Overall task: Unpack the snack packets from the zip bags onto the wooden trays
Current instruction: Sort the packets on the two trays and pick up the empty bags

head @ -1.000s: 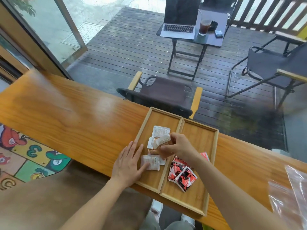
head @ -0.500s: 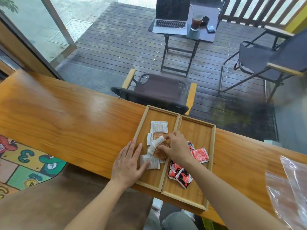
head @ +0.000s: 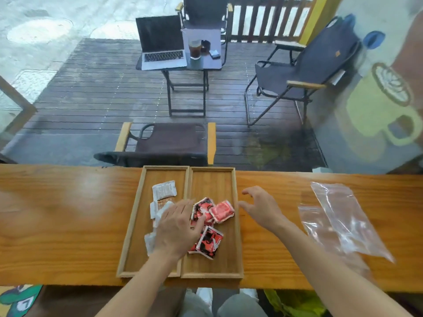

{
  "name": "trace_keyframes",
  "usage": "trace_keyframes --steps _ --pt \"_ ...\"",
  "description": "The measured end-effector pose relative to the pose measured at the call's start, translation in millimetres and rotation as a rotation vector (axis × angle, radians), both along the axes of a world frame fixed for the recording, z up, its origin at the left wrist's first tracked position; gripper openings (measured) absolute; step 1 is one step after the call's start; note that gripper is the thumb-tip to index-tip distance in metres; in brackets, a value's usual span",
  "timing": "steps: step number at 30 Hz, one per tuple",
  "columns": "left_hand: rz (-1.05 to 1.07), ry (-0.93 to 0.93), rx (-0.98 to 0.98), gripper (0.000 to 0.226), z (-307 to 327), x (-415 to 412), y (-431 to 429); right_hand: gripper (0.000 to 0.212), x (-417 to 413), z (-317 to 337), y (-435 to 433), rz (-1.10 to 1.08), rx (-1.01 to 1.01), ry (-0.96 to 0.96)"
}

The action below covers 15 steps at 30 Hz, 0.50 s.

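Two wooden trays sit side by side on the counter. The left tray (head: pixel 137 227) holds several white snack packets (head: pixel 164 190). The right tray (head: pixel 235 248) holds red and black snack packets (head: pixel 221 211). My left hand (head: pixel 177 229) lies flat, palm down, across the divide between the trays, covering some white packets and touching the red ones. My right hand (head: pixel 261 207) hovers with fingers spread just right of the right tray, holding nothing. Two clear zip bags (head: pixel 341 216) lie flat on the counter to the right.
The long wooden counter (head: pixel 64 216) runs across the view against a window. Beyond the glass are a folding chair (head: pixel 169 143), a small table with a laptop (head: pixel 161 44) and a drink (head: pixel 195 49), and another chair (head: pixel 304 69).
My right hand let go of the packet it held over the left tray and moved right, off the trays. My left hand slid right onto the packets. The view turned to face the counter squarely.
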<state>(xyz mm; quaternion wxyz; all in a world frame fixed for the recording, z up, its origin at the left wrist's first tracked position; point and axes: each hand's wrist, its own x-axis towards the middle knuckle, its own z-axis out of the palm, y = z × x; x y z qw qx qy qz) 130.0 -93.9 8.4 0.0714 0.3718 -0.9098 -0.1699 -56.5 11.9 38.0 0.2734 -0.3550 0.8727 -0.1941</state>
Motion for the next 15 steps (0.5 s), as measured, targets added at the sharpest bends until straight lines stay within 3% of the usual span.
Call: trace_keyframes --steps 3,9,12,15 --pt "-0.099 0.036 0.020 0.045 7 -39 22 0.038 -28 7 39 -0.123 -0.016 0.015" --pt "-0.268 0.017 0.065 0.055 3 -110 67 0.035 -79 20 120 -0.359 -0.040 -0.003" --pt "-0.322 0.010 0.097 0.052 1 -140 95 0.023 -101 20 159 -0.468 -0.050 -0.036" --pt "-0.348 -0.028 0.122 0.053 -1 -164 121 0.029 -119 18 189 -0.536 -0.022 -0.031"
